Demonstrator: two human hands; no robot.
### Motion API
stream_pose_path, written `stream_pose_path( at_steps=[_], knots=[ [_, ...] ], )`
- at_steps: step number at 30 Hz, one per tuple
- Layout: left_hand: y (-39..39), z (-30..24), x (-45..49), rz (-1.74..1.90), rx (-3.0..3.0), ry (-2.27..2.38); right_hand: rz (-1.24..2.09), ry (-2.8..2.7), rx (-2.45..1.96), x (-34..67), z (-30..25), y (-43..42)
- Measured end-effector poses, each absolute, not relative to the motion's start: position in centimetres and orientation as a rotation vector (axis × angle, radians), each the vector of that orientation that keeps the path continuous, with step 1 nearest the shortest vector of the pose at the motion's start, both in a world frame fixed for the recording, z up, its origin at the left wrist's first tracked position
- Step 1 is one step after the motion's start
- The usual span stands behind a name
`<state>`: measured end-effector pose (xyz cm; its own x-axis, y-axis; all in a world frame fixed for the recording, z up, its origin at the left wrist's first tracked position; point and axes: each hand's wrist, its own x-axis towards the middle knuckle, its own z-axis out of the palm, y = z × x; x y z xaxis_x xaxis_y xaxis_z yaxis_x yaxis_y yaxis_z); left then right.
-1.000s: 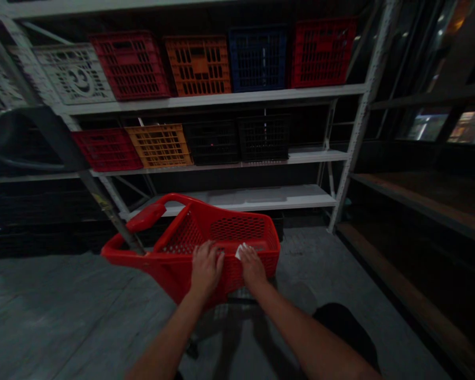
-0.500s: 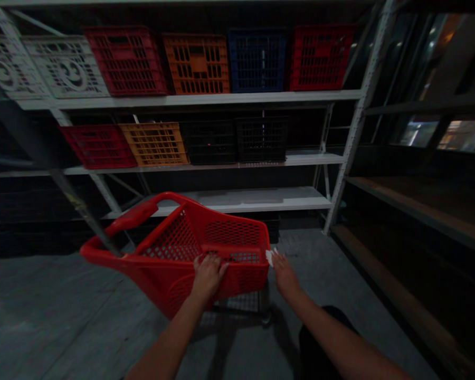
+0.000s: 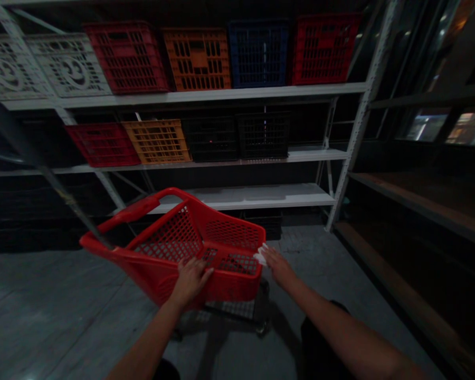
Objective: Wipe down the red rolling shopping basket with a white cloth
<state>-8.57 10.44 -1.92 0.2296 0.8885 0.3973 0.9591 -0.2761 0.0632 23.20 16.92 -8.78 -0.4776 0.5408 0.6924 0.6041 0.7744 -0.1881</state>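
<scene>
White cloth, or possibly tissue, sits under the fingertips of my right hand [image 3: 279, 266]; I take the grip there as closed on the cloth [image 3: 260, 256], with the fingers stretched nearly straight. Taking the middle of the red cart [image 3: 229, 285] as a clock, twelve toward the shelves, that hand is at three, where the cloth appears to touch the front end of the rim. My left hand [image 3: 190, 277] lies over the near rim at six; I cannot tell whether its grip clamps the plastic or merely rests on it.

I judge the step in hand to be wiping along the cart's rim. The next move, as I read it, calls for light, even pressure from the right fingertips, while the left hand steadies the cart, since it stands on wheels [image 3: 262, 328] and could roll.

Inside the cart I see its lattice floor [image 3: 235, 262] and slanting back panel; the left fingers hide part of the near side. The handle [image 3: 136, 211] is at ten, and a grey pole [image 3: 69, 199] slants up past it.

Farther out, a metal rack [image 3: 261, 196] carries crates. Its upper row runs from white crates [image 3: 73, 68] past ten, through red [image 3: 126, 58] at eleven and orange [image 3: 198, 60] at twelve, to blue [image 3: 258, 55] and another red toward one. Below are red [image 3: 103, 145], yellow [image 3: 158, 142] and black crates [image 3: 209, 140]. Darkness and slatted fronts keep me from making out their contents.
</scene>
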Motion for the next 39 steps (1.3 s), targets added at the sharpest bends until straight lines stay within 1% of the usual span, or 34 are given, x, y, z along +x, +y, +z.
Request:
stream_pose_path(
  at_steps=[2,4,6,10,13,17,21,24,27,29,33,36,39],
  knots=[
    [10.3,-1.9,-8.9,-0.521,-2.322,-1.753,-0.120,-2.090,-0.940,23.7,-7.8,18.9],
    [10.3,-1.9,-9.1,-0.509,-2.333,-1.755,-0.101,-2.050,-0.990,23.0,-7.2,19.2],
    [10.3,-1.8,-9.3,-0.503,-2.336,-1.760,-0.045,-2.068,-0.962,21.5,-7.7,17.6],
    [10.0,-1.7,-9.6,-0.519,-2.335,-1.759,0.072,-2.059,-0.824,18.3,-10.4,11.4],
    [9.7,-1.5,-9.8,-0.545,-2.344,-1.744,0.110,-2.138,-0.715,18.1,-11.2,9.3],
    [9.4,-1.3,-9.9,-0.556,-2.371,-1.730,0.040,-2.247,-0.684,20.6,-10.2,12.4],
    [9.6,-1.4,-9.8,-0.549,-2.372,-1.734,-0.006,-2.130,-0.813,21.2,-10.1,14.6],
    [9.7,-1.5,-9.8,-0.570,-2.371,-1.727,0.029,-2.093,-0.835,19.4,-11.1,11.8],
    [9.6,-1.6,-10.1,-0.585,-2.347,-1.737,0.058,-2.176,-0.797,17.9,-11.7,8.5],
    [9.4,-1.5,-10.2,-0.575,-2.351,-1.732,0.037,-2.252,-0.727,18.1,-11.6,8.1],
    [9.1,-1.1,-10.1,-0.526,-2.385,-1.733,-0.037,-2.278,-0.677,21.1,-10.7,12.8],
    [9.1,-0.9,-9.8,-0.502,-2.371,-1.755,-0.084,-2.213,-0.832,23.6,-9.9,17.8],
    [9.3,-0.7,-9.6,-0.499,-2.380,-1.748,-0.075,-2.144,-0.975,24.1,-9.6,20.0]
  ],
)
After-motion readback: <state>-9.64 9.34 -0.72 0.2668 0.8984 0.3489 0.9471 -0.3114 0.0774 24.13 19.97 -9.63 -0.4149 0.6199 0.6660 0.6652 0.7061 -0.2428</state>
